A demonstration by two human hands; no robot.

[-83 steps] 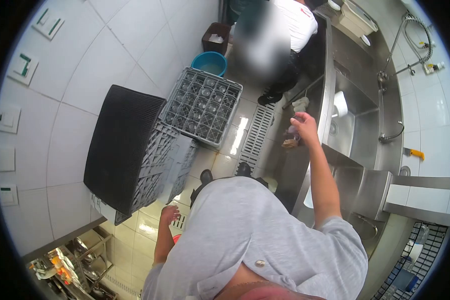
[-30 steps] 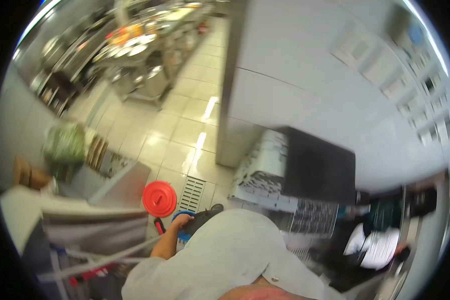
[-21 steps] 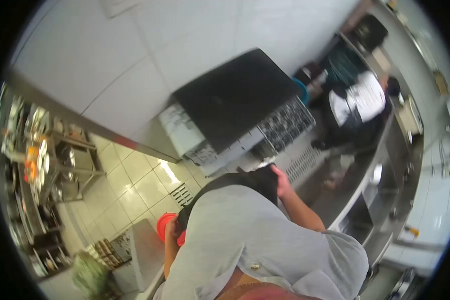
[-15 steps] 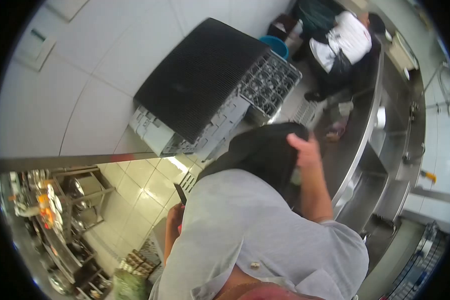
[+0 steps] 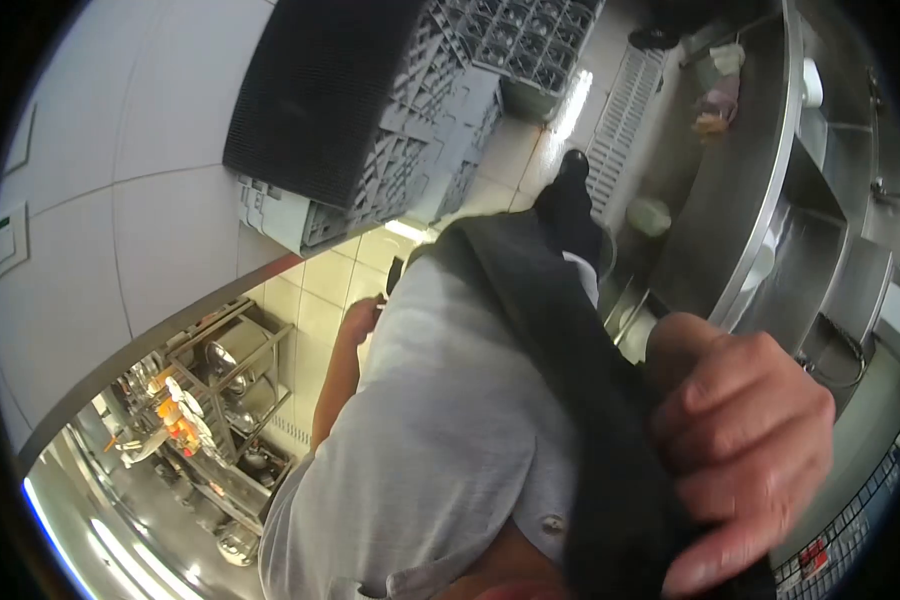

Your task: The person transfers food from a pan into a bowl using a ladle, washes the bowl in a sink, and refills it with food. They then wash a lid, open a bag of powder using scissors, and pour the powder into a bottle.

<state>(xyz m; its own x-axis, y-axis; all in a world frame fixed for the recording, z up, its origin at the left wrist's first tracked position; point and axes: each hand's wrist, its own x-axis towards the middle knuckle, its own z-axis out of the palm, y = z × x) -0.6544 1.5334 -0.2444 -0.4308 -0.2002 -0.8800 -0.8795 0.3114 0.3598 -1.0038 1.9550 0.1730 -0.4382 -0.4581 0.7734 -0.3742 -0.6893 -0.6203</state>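
My right hand (image 5: 755, 440) is close to the camera at the lower right. Its fingers are closed round black cloth (image 5: 550, 310), which stretches up across the front of my grey shirt (image 5: 440, 370). Near my left side, my left hand (image 5: 362, 320) is small and partly hidden by the shirt. It is closed on a dark flat object (image 5: 394, 275), whose end sticks up above the fingers; the object's kind is unclear.
Grey dish racks (image 5: 420, 140) stand ahead, with a black ribbed mat (image 5: 320, 90) over them. A steel sink counter (image 5: 770, 220) runs along the right. A metal shelf with pans (image 5: 235, 365) is at the left. A floor grate (image 5: 625, 120) lies ahead.
My right hand has come back towards the camera, pulling the black cloth up across my shirt. The view has shifted; the other person is almost wholly out of it.
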